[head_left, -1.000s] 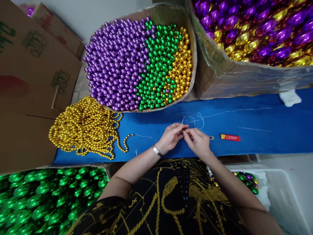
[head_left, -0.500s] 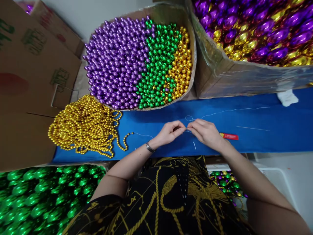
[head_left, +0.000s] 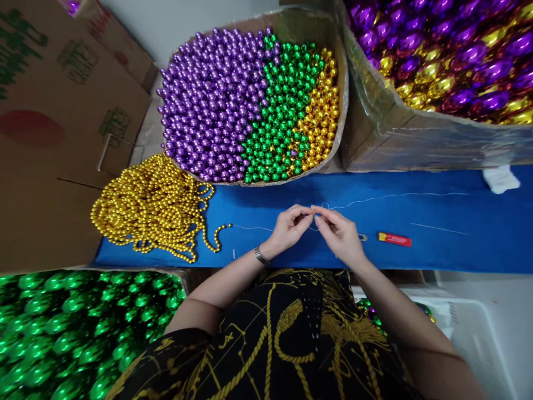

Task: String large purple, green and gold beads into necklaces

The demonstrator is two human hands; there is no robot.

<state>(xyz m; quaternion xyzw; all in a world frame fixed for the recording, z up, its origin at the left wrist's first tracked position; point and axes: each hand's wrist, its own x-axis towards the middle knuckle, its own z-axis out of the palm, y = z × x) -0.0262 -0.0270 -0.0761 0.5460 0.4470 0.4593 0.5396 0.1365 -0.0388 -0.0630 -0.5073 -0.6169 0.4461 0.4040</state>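
My left hand and my right hand meet fingertip to fingertip over the blue cloth. Both pinch a thin white thread that makes a small loop just beyond my fingers and runs off to the right. Another stretch of the thread leads left to a strand of gold beads heaped at the cloth's left end. A watch sits on my left wrist.
A cardboard box of purple, green and gold beads stands behind the cloth. Another box of larger purple and gold beads is at the right. A red lighter lies right of my hands. Green beads fill a box at lower left.
My hands drew apart slightly, then came back together fingertip to fingertip. The thread's large loop has shrunk to a small one. The view shifted a little.
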